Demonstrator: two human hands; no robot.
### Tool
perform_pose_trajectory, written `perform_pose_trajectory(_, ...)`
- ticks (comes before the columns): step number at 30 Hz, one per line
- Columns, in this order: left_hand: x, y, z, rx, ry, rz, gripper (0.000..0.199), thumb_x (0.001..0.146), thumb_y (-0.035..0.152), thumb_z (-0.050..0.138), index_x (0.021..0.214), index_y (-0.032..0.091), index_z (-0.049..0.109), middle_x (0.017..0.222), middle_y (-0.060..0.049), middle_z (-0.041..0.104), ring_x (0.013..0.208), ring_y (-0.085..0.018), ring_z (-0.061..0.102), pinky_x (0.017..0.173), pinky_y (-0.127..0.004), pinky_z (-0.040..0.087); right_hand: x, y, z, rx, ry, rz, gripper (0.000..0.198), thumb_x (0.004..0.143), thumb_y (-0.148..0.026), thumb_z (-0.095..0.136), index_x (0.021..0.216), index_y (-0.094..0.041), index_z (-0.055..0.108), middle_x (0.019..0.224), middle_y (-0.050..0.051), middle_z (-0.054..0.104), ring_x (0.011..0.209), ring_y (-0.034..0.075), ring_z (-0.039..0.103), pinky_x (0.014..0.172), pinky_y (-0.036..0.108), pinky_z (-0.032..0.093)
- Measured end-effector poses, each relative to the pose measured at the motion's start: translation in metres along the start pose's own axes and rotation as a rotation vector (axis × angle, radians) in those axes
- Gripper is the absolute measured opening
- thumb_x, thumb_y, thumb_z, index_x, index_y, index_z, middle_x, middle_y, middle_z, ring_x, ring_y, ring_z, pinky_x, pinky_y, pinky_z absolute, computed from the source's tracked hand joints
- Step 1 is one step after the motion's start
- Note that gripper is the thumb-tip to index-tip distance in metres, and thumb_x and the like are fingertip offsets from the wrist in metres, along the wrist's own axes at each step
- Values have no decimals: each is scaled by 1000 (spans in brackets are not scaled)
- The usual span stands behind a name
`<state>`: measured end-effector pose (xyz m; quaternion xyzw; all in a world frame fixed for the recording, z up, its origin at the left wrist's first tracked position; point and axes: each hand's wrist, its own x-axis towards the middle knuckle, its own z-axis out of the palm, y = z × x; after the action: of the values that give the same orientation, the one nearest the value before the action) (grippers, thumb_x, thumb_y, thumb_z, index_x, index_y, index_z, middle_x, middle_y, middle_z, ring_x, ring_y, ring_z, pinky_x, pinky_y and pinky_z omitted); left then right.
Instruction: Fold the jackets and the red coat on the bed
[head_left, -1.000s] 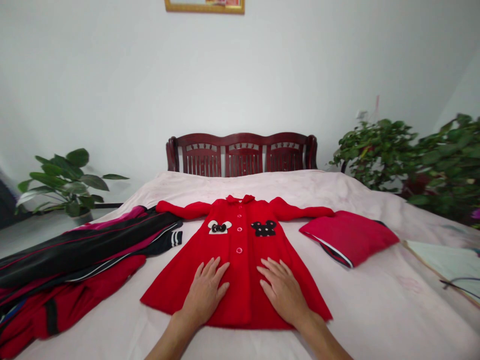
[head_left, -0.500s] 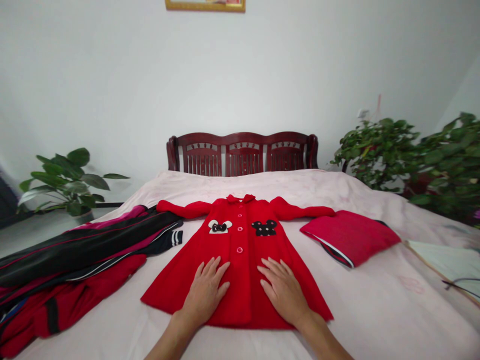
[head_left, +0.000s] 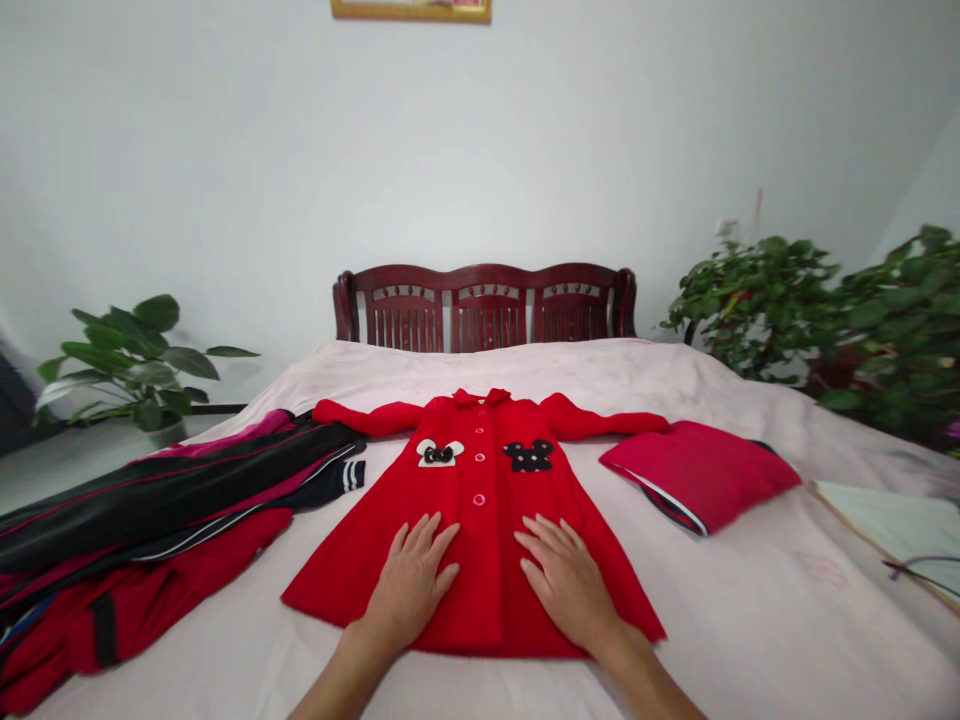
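Note:
A red coat [head_left: 480, 550] lies spread face up on the bed, buttons down its middle and both sleeves stretched out to the sides. On its chest are a white mouse-head patch [head_left: 440, 453] with a black bow and a black dotted mouse-head patch [head_left: 529, 457]. My left hand [head_left: 411, 585] rests flat on the lower left of the skirt, fingers extended. My right hand [head_left: 568, 582] lies flat on the lower right, its fingers likewise spread. Neither hand grips anything. The coat's right sleeve end meets a folded crimson garment [head_left: 709, 475].
Black, magenta and red clothes [head_left: 165, 510] are piled along the left of the bed [head_left: 750, 620]. At the right edge lies a pale flat item [head_left: 892, 525] with a dark cord. A wooden headboard [head_left: 486, 310] stands behind; leafy plants [head_left: 757, 300] flank the bed.

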<state>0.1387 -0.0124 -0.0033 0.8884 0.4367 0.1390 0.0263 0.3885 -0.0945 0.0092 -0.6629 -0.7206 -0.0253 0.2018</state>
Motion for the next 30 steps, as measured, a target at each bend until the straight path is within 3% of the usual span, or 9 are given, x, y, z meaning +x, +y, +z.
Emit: perform_pose_trajectory(30, 0, 3, -5, 1, -30, -16, 51, 96, 40, 45, 147, 33, 42, 155, -5, 40, 144, -25, 34, 118, -51, 26, 0, -1, -2, -7, -6, 2, 39, 94, -30, 46, 130, -25, 63, 142, 4, 56, 136, 21, 44, 118, 46, 25)
